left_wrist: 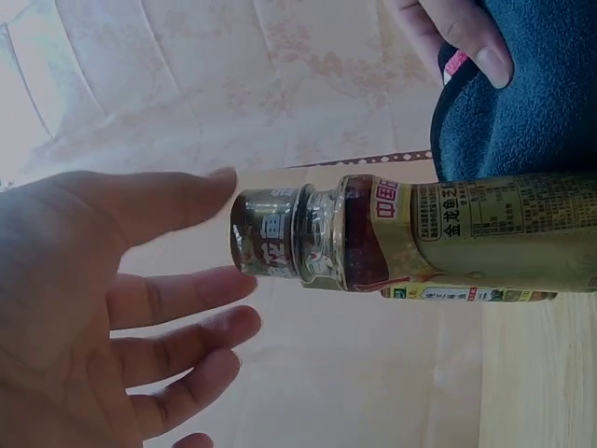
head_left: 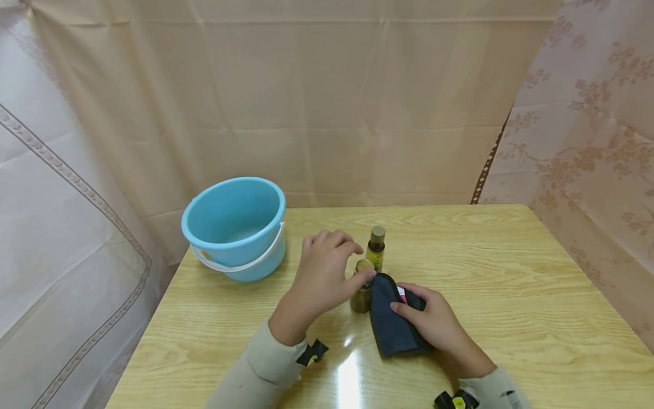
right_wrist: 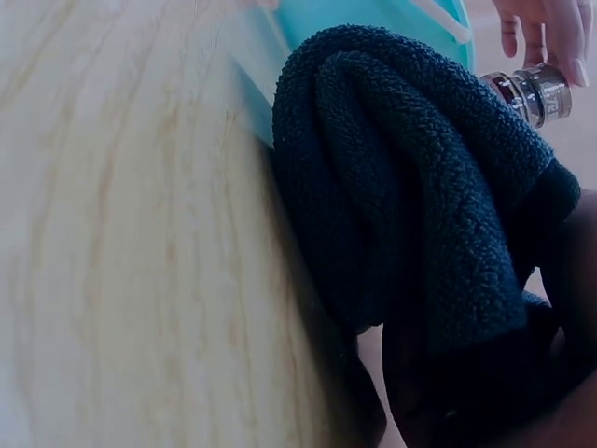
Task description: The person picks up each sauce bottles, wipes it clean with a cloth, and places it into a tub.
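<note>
My left hand (head_left: 327, 272) is at the top of a sesame oil bottle (head_left: 361, 300) with a gold-brown cap. In the left wrist view, thumb and forefinger are spread on either side of the cap (left_wrist: 265, 233), fingertips right at its edge; the other fingers extend loosely. My right hand (head_left: 440, 319) grips a folded dark blue towel (head_left: 390, 326), thumb on top, beside the bottle. Its fuzzy folds fill much of the right wrist view, and a small white and pink tag (head_left: 402, 293) shows near the thumb. The bottle stands upright, its lower side partly overlapped by the towel.
Just behind stands a second, dark bottle (head_left: 376, 255) with a yellow label and gold cap. A light blue bucket (head_left: 255, 264) with a white handle is at the back left of the wooden table (head_left: 511, 272). Curtains hang behind and at both sides.
</note>
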`<state>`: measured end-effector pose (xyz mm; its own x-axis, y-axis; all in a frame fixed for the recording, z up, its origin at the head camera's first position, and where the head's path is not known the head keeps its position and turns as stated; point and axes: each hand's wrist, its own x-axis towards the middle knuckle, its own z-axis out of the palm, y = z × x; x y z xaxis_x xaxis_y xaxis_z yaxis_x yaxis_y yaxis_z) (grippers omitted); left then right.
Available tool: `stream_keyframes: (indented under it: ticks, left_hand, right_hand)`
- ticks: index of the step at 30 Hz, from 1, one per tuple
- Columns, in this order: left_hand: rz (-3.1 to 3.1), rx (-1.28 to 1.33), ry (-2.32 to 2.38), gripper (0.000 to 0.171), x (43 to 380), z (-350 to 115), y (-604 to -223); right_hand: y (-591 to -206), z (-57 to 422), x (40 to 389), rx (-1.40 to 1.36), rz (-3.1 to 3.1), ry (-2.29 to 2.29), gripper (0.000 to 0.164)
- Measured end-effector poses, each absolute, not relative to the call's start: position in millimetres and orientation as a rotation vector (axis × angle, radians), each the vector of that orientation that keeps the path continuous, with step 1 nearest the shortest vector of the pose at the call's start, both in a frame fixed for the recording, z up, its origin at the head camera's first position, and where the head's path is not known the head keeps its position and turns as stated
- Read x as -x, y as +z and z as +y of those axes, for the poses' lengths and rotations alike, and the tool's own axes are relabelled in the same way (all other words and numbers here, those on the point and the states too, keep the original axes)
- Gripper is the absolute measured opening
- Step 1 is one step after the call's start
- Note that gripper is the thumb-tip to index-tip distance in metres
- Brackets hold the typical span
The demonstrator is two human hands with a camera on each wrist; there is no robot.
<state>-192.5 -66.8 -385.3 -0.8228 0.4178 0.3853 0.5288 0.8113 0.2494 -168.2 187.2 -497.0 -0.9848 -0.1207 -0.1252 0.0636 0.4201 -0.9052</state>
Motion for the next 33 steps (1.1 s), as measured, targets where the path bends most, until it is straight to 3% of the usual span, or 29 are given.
stream_keyframes:
  ticks: [9,25,33]
  left_hand:
    - [-2.720,0.728,-0.553,0.027,193,-66,-384]
    - [-2.738,0.799,-0.586,0.027,194,-69,-383]
    - [-2.755,0.801,-0.586,0.028,193,-70,-382]
  right_hand:
    - [-487,184,164,0.040,2.329,-1.833,0.051]
    - [-477,181,155,0.062,2.197,-2.160,0.057]
    - [-482,178,160,0.018,2.283,-2.027,0.053]
